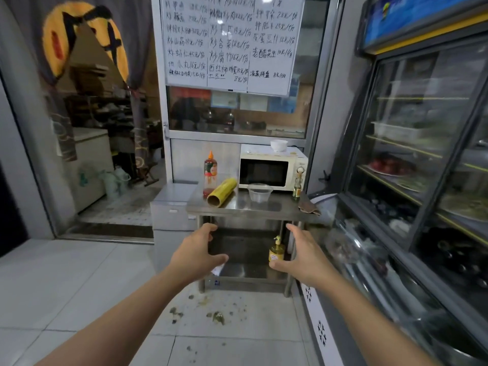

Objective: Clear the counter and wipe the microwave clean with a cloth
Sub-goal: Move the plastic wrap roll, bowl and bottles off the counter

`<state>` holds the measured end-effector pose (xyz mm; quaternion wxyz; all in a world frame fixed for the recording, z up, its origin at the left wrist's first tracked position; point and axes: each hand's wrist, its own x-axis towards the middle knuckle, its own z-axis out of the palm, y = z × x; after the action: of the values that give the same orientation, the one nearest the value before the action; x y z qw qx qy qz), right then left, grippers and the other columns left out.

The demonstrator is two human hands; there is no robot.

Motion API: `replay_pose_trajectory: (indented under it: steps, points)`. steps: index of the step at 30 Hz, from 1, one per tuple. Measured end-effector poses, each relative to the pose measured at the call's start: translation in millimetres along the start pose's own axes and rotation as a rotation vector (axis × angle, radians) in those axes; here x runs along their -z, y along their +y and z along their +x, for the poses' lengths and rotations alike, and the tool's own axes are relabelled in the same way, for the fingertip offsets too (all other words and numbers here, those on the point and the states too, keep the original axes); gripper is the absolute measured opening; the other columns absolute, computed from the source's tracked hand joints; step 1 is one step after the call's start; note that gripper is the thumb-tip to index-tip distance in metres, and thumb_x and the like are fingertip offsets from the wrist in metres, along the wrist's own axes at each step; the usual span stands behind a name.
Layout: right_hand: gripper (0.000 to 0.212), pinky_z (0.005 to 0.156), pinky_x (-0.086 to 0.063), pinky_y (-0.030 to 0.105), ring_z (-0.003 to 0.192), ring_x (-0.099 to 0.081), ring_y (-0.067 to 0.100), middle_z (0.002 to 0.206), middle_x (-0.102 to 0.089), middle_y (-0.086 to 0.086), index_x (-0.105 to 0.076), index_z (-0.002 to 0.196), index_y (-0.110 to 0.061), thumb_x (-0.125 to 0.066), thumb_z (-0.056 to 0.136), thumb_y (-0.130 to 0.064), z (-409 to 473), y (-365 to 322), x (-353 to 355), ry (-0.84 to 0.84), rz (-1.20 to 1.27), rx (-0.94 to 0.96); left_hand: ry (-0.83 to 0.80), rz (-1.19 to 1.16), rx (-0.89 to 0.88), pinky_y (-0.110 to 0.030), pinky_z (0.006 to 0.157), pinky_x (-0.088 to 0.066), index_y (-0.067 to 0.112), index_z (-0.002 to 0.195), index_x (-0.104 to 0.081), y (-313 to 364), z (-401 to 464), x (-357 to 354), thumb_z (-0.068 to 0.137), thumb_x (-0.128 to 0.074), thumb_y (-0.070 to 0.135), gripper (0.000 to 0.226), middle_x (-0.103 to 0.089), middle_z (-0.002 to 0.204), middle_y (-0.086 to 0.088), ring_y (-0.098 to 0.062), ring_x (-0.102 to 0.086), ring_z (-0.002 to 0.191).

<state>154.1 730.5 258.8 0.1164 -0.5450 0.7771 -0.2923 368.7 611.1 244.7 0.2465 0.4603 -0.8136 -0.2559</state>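
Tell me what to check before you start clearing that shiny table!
1. Both hands free: ok. The left hand and right hand are open and hold nothing.
2. Hands at the steel counter: not ok, they have not reached it yet.
3. Things to clear: not ok. The red sauce bottle, yellow wrap roll, clear plastic tub and small glass bottle stand there.
4. Brown cloth ready: ok, at the counter's right edge.
5. White microwave door closed: ok.
6. White bowl on the microwave: not ok.

Steel table [237, 207]. On top: microwave [269, 169] at back right, red sauce bottle [210, 173], yellow wrap roll [221, 192] lying down, clear plastic tub [259, 192], small glass bottle [297, 186], brown cloth [309, 206] at right edge. Lower shelf [248, 272]: yellow pump bottle [276, 250].
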Motion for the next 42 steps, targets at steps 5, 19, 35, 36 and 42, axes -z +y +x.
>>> replay_pose_trajectory:
  steps: [5,19,35,36,42]
  points:
    - [0.101,0.105,-0.034,0.036,0.137,-0.030,0.018,0.152,-0.022,-0.003,-0.014,0.146,-0.033,-0.077,0.068,-0.050,90,13,-19,-0.031,0.021,0.016,0.042,0.041,0.030,-0.027,0.082,-0.049,0.027,0.132,-0.039,-24,73,-7,0.073,-0.075,0.037,0.070,-0.057,0.119,0.002,-0.011,-0.053,0.097]
    - [0.102,0.110,-0.028,0.037,0.143,-0.019,0.020,0.157,-0.012,-0.001,-0.013,0.147,-0.031,-0.076,0.070,-0.048,325,12,-84,-0.158,0.067,0.101,0.115,0.110,0.160,-0.033,0.091,-0.048,0.025,0.133,-0.040,-77,258,0,0.071,-0.077,0.039,0.074,-0.058,0.121,-0.002,-0.018,-0.056,0.108]
    - [0.102,0.097,-0.035,0.030,0.129,-0.037,0.019,0.143,-0.033,0.002,-0.020,0.146,-0.025,-0.079,0.066,-0.047,504,-99,-206,-0.090,0.072,0.024,-0.029,0.085,0.098,-0.031,0.092,-0.046,0.023,0.136,-0.036,-245,444,92,0.075,-0.075,0.036,0.073,-0.052,0.128,-0.002,-0.017,-0.051,0.113]
    - [0.103,0.099,-0.035,0.031,0.130,-0.036,0.019,0.144,-0.032,0.002,-0.019,0.146,-0.025,-0.079,0.066,-0.047,513,-105,-211,-0.083,0.065,0.008,-0.035,0.089,0.090,-0.031,0.092,-0.046,0.024,0.136,-0.036,-254,456,97,0.075,-0.074,0.037,0.073,-0.052,0.128,-0.002,-0.017,-0.052,0.113]
    - [0.101,0.092,-0.034,0.027,0.127,-0.039,0.022,0.141,-0.034,0.005,-0.019,0.147,-0.024,-0.079,0.067,-0.042,566,-118,-234,-0.060,0.023,-0.081,-0.099,0.050,0.069,-0.034,0.094,-0.048,0.025,0.135,-0.036,-293,518,106,0.076,-0.074,0.037,0.072,-0.051,0.128,-0.002,-0.017,-0.051,0.112]
